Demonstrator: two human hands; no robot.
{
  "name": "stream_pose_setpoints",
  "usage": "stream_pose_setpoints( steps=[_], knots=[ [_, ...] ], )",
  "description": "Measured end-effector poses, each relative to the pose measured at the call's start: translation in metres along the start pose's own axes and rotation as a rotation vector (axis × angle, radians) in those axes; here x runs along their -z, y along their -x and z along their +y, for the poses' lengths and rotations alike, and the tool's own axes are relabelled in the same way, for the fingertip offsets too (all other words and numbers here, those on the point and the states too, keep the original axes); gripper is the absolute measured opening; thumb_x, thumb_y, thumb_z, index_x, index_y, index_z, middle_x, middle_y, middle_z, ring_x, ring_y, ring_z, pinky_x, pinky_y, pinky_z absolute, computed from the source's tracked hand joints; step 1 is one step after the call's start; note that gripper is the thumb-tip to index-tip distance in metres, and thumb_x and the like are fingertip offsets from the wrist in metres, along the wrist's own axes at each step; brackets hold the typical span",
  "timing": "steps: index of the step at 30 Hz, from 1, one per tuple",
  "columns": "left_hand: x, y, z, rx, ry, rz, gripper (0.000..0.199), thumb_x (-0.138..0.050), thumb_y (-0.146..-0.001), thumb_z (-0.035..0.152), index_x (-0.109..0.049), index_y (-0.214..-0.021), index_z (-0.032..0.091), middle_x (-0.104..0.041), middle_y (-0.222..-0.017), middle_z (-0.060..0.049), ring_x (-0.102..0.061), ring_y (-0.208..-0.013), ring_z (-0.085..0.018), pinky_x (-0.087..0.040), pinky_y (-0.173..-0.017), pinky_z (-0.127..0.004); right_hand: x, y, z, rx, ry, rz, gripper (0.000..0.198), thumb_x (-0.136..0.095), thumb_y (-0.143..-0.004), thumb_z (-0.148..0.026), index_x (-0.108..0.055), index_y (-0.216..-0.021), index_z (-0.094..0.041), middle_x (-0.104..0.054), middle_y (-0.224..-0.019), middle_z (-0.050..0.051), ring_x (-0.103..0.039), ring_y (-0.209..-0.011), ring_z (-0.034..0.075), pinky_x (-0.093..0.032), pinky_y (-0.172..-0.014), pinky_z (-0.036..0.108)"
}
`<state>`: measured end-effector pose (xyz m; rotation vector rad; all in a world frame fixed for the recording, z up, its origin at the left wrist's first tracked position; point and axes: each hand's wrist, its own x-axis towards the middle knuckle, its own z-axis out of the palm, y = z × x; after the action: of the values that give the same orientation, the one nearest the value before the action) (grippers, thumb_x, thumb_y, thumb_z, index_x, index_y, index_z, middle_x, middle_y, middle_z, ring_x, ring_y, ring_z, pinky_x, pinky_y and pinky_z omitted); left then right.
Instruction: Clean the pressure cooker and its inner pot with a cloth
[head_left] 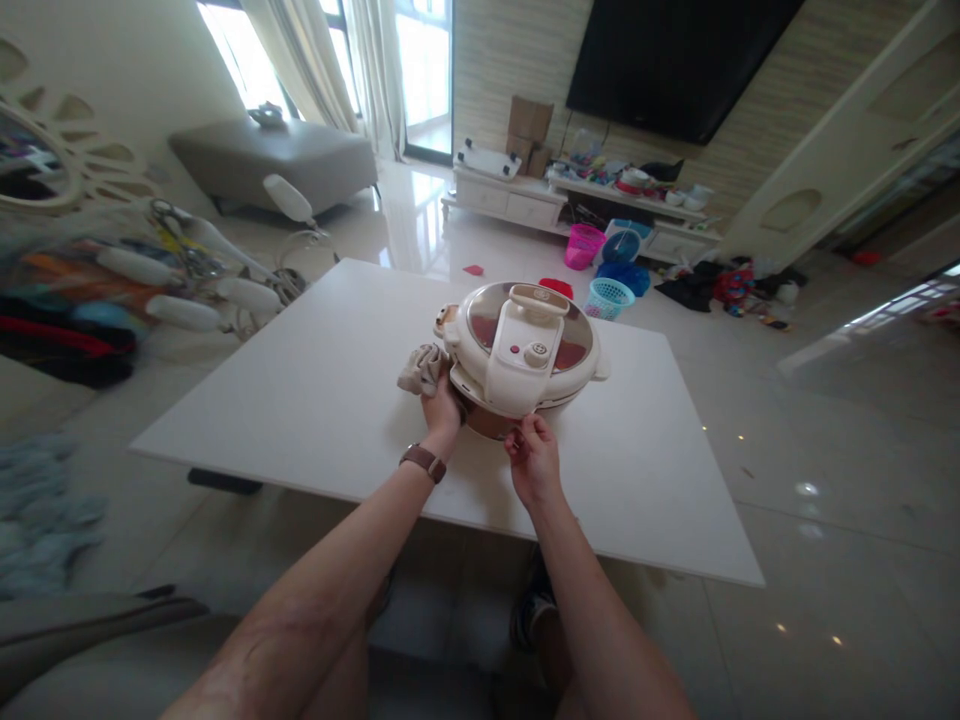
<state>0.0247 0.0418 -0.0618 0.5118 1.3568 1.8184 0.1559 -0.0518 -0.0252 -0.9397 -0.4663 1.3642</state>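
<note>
A cream and brown electric pressure cooker point(517, 350) stands upright on the white table, its lid on. The lid has a shiny dark rim, a broad centre handle, a red button and a round knob. My left hand point(442, 405), below a brown watch strap, is closed against the cooker's lower left side, its fingertips partly hidden. A crumpled beige cloth point(421, 370) is just beyond that hand, by the cooker's left side. With fingers pinched together, my right hand point(535, 455) is at the cooker's front, under the lid's edge; anything between the fingers is too small to make out.
The white table point(300, 400) has its near edge under my forearms. Beyond it on the floor are a pink basket point(583, 246) and a light blue basket point(609, 298). A grey bench point(277, 165) stands by the window. A floor lamp point(247, 295) is at the left.
</note>
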Motion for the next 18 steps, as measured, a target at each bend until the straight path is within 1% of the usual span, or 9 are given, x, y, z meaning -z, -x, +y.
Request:
stream_pose_setpoints(
  steps=[3, 6, 7, 9, 10, 11, 13, 16, 18],
  knots=[
    [0.0, 0.032, 0.003, -0.048, -0.021, 0.045, 0.03, -0.061, -0.096, 0.034, -0.071, -0.12, 0.018, -0.074, -0.13, -0.008, -0.061, -0.135, -0.021, -0.042, -0.119, -0.032, 0.0, 0.0, 0.001, 0.006, 0.0, -0.002, 0.056, -0.099, -0.053, -0.055, -0.058, -0.07, -0.021, -0.064, -0.065, -0.007, -0.053, -0.048, 0.006, -0.033, -0.044, 0.018],
    [0.003, 0.072, 0.007, -0.024, -0.044, 0.045, 0.036, -0.061, -0.097, 0.035, -0.068, -0.127, 0.018, -0.069, -0.14, -0.011, -0.06, -0.136, -0.022, -0.042, -0.12, -0.034, 0.0, 0.0, 0.001, 0.008, -0.002, 0.0, 0.055, -0.099, -0.054, -0.055, -0.059, -0.071, -0.021, -0.068, -0.069, -0.005, -0.054, -0.048, 0.006, -0.034, -0.043, 0.018],
    [0.005, 0.084, 0.007, -0.003, -0.043, 0.023, 0.038, -0.061, -0.097, 0.037, -0.067, -0.129, 0.018, -0.067, -0.142, -0.012, -0.06, -0.136, -0.022, -0.042, -0.12, -0.035, 0.0, 0.0, 0.001, 0.008, -0.004, 0.001, 0.055, -0.099, -0.054, -0.055, -0.059, -0.071, -0.021, -0.07, -0.071, -0.004, -0.054, -0.048, 0.006, -0.034, -0.043, 0.018],
    [0.008, 0.098, 0.005, 0.05, -0.044, -0.022, 0.039, -0.061, -0.098, 0.04, -0.067, -0.13, 0.018, -0.066, -0.143, -0.013, -0.061, -0.135, -0.023, -0.043, -0.12, -0.037, -0.001, 0.0, 0.001, 0.007, -0.007, 0.006, 0.055, -0.099, -0.053, -0.055, -0.059, -0.071, -0.021, -0.072, -0.073, -0.003, -0.055, -0.048, 0.006, -0.034, -0.043, 0.018],
    [0.009, 0.101, 0.005, 0.074, -0.044, -0.035, 0.039, -0.061, -0.098, 0.04, -0.067, -0.13, 0.018, -0.067, -0.142, -0.014, -0.061, -0.134, -0.024, -0.043, -0.119, -0.038, -0.001, 0.0, 0.001, 0.007, -0.008, 0.01, 0.056, -0.099, -0.052, -0.054, -0.059, -0.071, -0.021, -0.071, -0.071, -0.004, -0.055, -0.048, 0.006, -0.033, -0.043, 0.018],
    [0.009, 0.1, 0.004, 0.089, -0.045, -0.036, 0.039, -0.06, -0.099, 0.04, -0.067, -0.129, 0.017, -0.067, -0.141, -0.014, -0.062, -0.133, -0.024, -0.044, -0.119, -0.037, -0.001, 0.0, 0.001, 0.007, -0.009, 0.013, 0.056, -0.1, -0.051, -0.054, -0.058, -0.07, -0.021, -0.07, -0.069, -0.004, -0.054, -0.048, 0.007, -0.033, -0.043, 0.018],
    [0.008, 0.087, 0.005, 0.09, -0.049, -0.02, 0.037, -0.059, -0.099, 0.036, -0.067, -0.129, 0.016, -0.067, -0.142, -0.013, -0.062, -0.132, -0.023, -0.045, -0.118, -0.036, -0.001, 0.0, 0.0, 0.005, -0.008, 0.019, 0.057, -0.1, -0.05, -0.054, -0.057, -0.069, -0.021, -0.066, -0.064, -0.006, -0.053, -0.047, 0.006, -0.033, -0.043, 0.018],
    [0.005, 0.049, 0.007, 0.046, -0.051, -0.025, 0.037, -0.058, -0.098, 0.03, -0.067, -0.132, 0.017, -0.066, -0.145, -0.011, -0.061, -0.134, -0.022, -0.044, -0.118, -0.035, -0.001, -0.001, 0.0, 0.005, 0.008, 0.02, 0.056, -0.099, -0.051, -0.054, -0.057, -0.069, -0.022, -0.063, -0.062, -0.007, -0.053, -0.048, 0.007, -0.034, -0.045, 0.019],
    [0.005, 0.024, 0.009, -0.011, -0.046, -0.054, 0.039, -0.058, -0.098, 0.033, -0.067, -0.133, 0.018, -0.065, -0.148, -0.01, -0.056, -0.141, -0.022, -0.039, -0.122, -0.035, 0.0, -0.002, 0.0, 0.018, 0.032, 0.024, 0.055, -0.098, -0.053, -0.055, -0.058, -0.071, -0.022, -0.064, -0.063, -0.006, -0.052, -0.048, 0.008, -0.035, -0.046, 0.02]
  ],
)
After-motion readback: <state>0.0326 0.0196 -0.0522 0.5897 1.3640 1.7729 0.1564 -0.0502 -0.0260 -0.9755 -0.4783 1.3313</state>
